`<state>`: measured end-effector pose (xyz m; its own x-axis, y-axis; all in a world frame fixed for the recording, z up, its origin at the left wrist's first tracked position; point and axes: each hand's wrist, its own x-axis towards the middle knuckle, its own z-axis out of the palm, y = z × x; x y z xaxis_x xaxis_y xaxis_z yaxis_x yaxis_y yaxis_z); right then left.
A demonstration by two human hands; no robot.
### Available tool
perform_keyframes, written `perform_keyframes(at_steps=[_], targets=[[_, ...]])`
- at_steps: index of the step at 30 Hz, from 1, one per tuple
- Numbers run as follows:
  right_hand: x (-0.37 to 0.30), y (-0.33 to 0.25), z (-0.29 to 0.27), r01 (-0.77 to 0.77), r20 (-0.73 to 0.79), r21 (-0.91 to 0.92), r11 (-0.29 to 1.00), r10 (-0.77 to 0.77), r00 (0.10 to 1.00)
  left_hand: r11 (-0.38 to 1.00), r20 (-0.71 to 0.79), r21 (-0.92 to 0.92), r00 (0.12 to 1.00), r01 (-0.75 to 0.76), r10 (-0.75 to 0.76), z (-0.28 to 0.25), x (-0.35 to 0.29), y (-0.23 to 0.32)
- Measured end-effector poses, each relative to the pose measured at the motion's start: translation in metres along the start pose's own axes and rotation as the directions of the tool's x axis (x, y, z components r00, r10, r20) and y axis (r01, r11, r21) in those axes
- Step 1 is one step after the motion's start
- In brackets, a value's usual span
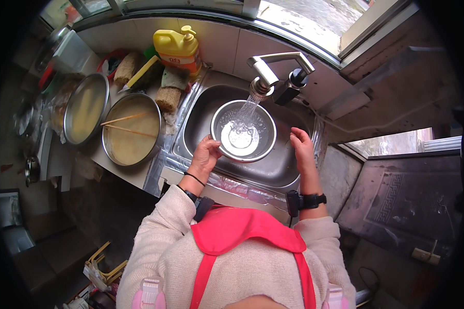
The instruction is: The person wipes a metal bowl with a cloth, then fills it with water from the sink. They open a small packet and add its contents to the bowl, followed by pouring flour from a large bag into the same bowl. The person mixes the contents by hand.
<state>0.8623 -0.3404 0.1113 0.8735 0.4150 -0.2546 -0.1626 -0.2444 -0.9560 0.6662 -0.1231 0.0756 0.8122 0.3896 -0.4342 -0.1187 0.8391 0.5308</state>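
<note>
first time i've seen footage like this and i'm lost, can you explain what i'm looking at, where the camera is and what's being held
There is no robot here: these are a person's own bare hands. The single picture comes from a wide fisheye camera worn on the head, looking down, so straight edges bend near the rim. Black straps sit on both wrists; I can't tell what they do.

The left hand holds the near left rim of a metal bowl in the sink, under water running from the tap. The right hand is empty, apart from the bowl on its right.

On the counter to the left are two round pans with pale contents, sticks across one, and a yellow bottle behind.
</note>
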Motion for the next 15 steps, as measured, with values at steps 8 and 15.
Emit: perform_keyframes(at_steps=[8,15], targets=[[0.021,-0.012,-0.020,0.031,-0.014,-0.009,0.999,-0.031,0.999,0.999,-0.029,-0.032,0.999,-0.035,0.034,0.007,-0.001,-0.006],[0.026,-0.010,-0.030,0.035,0.008,-0.008,0.999,-0.035,0.999,0.997,-0.024,-0.044,0.998,-0.057,0.056,0.012,-0.003,-0.013]])
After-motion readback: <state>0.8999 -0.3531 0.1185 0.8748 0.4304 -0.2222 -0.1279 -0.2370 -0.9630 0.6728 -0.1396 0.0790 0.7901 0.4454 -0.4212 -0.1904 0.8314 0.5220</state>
